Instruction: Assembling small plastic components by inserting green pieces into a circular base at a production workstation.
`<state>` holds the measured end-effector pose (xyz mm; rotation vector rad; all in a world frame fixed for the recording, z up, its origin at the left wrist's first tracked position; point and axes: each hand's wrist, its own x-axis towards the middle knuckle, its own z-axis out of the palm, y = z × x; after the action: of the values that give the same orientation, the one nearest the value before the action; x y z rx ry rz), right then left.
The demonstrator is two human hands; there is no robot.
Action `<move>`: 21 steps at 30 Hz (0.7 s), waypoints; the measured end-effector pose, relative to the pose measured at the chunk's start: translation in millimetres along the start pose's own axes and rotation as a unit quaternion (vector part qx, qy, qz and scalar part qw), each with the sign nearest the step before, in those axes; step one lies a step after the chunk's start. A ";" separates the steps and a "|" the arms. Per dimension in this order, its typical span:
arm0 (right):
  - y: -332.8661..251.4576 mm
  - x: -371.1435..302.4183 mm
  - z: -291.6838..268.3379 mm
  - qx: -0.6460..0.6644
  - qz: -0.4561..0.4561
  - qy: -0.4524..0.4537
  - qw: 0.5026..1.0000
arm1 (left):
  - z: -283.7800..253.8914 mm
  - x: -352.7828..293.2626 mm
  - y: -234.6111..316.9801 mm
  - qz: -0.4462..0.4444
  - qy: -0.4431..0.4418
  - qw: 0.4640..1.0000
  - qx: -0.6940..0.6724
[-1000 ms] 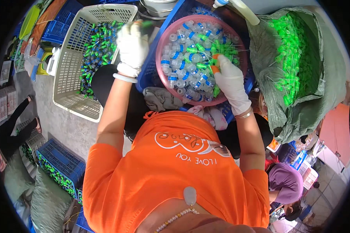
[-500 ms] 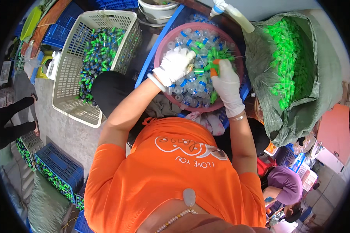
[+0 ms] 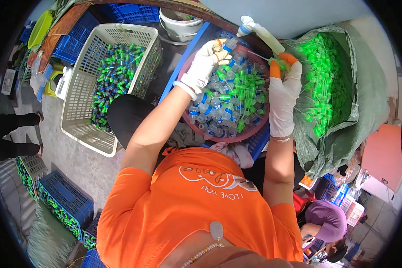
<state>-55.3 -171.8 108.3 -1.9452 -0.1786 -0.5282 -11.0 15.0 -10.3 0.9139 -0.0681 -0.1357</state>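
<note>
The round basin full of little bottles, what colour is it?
The basin is pink; it shows best in the head view.

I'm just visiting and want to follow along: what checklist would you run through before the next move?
1. Left hand has a bottle: ok, fingers closed around it.
2. Right hand has a green top: ok, held at the fingertips.
3. Hands apart: ok, a gap shows between them.
4. Pink tub stocked: ok, many small bottles inside.
5. Sack open: ok, green pieces show in its mouth.
6. Held bottle's contents: cannot tell, too small.
</note>
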 end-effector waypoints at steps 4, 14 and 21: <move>-17.3 9.9 3.0 -0.080 -0.024 -0.009 0.996 | 10.8 3.9 0.3 0.026 -0.006 1.000 -0.009; -11.0 6.4 3.4 -0.173 0.017 -0.050 0.983 | 16.7 9.9 4.1 0.047 0.008 0.997 0.057; -9.0 7.8 2.9 -0.180 0.009 -0.052 0.982 | 16.9 10.2 4.2 0.043 0.004 0.997 0.056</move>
<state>-50.7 -166.2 118.2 -2.3269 -0.1378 -0.4714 -2.4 2.8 3.3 1.0224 -0.1088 -0.0497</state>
